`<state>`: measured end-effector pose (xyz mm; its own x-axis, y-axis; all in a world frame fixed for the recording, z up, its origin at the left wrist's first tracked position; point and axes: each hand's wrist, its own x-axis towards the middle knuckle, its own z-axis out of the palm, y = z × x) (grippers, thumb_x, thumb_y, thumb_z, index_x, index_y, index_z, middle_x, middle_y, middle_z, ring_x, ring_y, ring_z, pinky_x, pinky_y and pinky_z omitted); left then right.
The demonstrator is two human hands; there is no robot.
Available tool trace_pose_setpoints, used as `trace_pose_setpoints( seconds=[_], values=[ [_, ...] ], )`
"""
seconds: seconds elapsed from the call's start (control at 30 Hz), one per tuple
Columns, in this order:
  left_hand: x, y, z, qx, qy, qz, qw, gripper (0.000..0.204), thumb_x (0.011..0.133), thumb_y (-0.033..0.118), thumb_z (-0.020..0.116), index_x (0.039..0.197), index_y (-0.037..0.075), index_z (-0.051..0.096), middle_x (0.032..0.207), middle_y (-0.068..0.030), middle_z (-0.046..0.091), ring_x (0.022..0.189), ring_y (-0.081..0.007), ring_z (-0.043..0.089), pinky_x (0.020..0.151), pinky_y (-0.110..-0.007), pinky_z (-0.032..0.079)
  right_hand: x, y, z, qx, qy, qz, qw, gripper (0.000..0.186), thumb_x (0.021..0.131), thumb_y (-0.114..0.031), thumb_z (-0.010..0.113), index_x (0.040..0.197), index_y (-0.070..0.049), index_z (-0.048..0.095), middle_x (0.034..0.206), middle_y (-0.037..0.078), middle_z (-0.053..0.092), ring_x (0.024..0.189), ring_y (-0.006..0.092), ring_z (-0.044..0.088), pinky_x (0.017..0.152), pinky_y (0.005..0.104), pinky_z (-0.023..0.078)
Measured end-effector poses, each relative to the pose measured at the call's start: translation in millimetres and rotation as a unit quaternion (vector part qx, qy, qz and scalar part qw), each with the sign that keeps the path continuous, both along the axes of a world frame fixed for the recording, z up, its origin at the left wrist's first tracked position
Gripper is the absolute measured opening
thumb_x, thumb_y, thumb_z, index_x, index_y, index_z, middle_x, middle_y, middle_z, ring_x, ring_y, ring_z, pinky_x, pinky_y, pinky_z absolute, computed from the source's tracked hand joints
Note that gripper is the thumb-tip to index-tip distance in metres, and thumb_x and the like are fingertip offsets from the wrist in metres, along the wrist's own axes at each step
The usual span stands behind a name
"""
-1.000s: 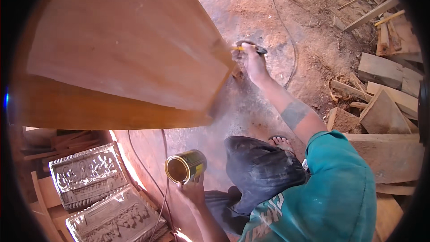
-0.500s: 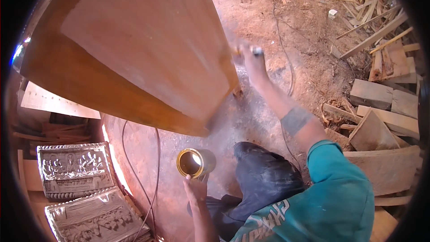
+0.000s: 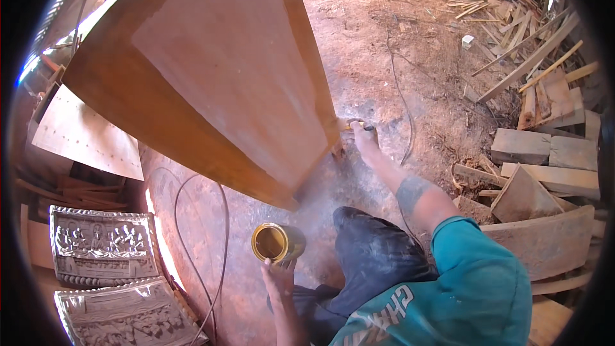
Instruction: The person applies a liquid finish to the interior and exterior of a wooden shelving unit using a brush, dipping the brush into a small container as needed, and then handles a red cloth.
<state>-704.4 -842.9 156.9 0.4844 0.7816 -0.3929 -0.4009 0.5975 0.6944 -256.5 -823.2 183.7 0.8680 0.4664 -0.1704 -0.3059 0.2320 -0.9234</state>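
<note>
My left hand (image 3: 279, 277) is closed around a gold-coloured tin (image 3: 296, 243), tilted so that its open mouth and the brown liquid (image 3: 271, 241) inside show. A large tapering wooden panel (image 3: 237, 70) stands before me. Its borders are wet-looking orange-brown, while its middle is pale and dusty. Beside the panel's right edge, near its lower corner, my right hand (image 3: 365, 143) grips a paintbrush (image 3: 368, 128) by the handle. The bristle end points left at the panel edge; whether it touches is too small to tell.
Two carved relief panels (image 3: 102, 243) lie at the lower left, below a pale board (image 3: 86, 133). A dark cable (image 3: 225, 230) loops beside them, and another cable (image 3: 398, 83) crosses the dirt floor (image 3: 359, 32). Wood blocks (image 3: 522, 146) and offcuts are heaped at the right.
My right hand and the brush have moved down along the panel's right edge. The view has shifted slightly, and the tin's mouth now shows more of the liquid.
</note>
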Motion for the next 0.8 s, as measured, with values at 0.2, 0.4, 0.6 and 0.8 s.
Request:
trace_pose_setpoints(
  seconds=[0.2, 0.4, 0.6, 0.8],
  values=[
    [-19.8, 0.9, 9.8, -0.019, -0.014, 0.039, 0.999, 0.081, 0.082, 0.042, 0.064, 0.146, 0.005, 0.031, 0.142, -0.0181, 0.039, 0.132, -0.0348, 0.040, 0.112, -0.057, 0.029, 4.1, 20.2, 259.3, 0.138, -0.358, -0.012, 0.923, 0.029, 0.092, -0.022, 0.054, 0.075, 0.000, 0.065, 0.069, 0.009, 0.069, 0.060, 0.0128, 0.064, 0.054, 0.0279, 0.048],
    [-18.7, 1.7, 15.6, -0.030, -0.034, 0.059, 0.997, 0.078, 0.082, 0.041, 0.064, 0.144, 0.003, 0.033, 0.138, -0.0183, 0.041, 0.129, -0.0337, 0.043, 0.109, -0.055, 0.032, 36.1, 51.9, 411.6, 0.376, -0.308, 0.019, 0.873, 0.031, 0.100, -0.025, 0.053, 0.097, 0.003, 0.065, 0.078, 0.014, 0.070, 0.061, 0.0181, 0.068, 0.054, 0.0279, 0.056],
    [-18.6, -2.2, 25.1, 0.000, -0.030, 0.049, 0.998, 0.080, 0.083, 0.042, 0.064, 0.144, 0.003, 0.032, 0.138, -0.0196, 0.040, 0.130, -0.0340, 0.042, 0.110, -0.055, 0.031, 4.5, 19.2, 235.3, 0.140, -0.203, -0.014, 0.969, 0.025, 0.092, -0.025, 0.059, 0.093, -0.001, 0.069, 0.081, 0.008, 0.070, 0.075, 0.0131, 0.066, 0.066, 0.0295, 0.053],
    [-39.3, 1.4, 12.5, -0.014, -0.021, 0.068, 0.997, 0.082, 0.083, 0.043, 0.064, 0.146, 0.003, 0.029, 0.140, -0.0202, 0.039, 0.131, -0.0353, 0.041, 0.110, -0.056, 0.031, 27.3, 31.6, 329.0, 0.154, -0.402, 0.005, 0.903, 0.028, 0.090, -0.021, 0.058, 0.071, -0.003, 0.067, 0.059, 0.006, 0.064, 0.053, 0.0162, 0.063, 0.052, 0.0279, 0.050]
  ],
)
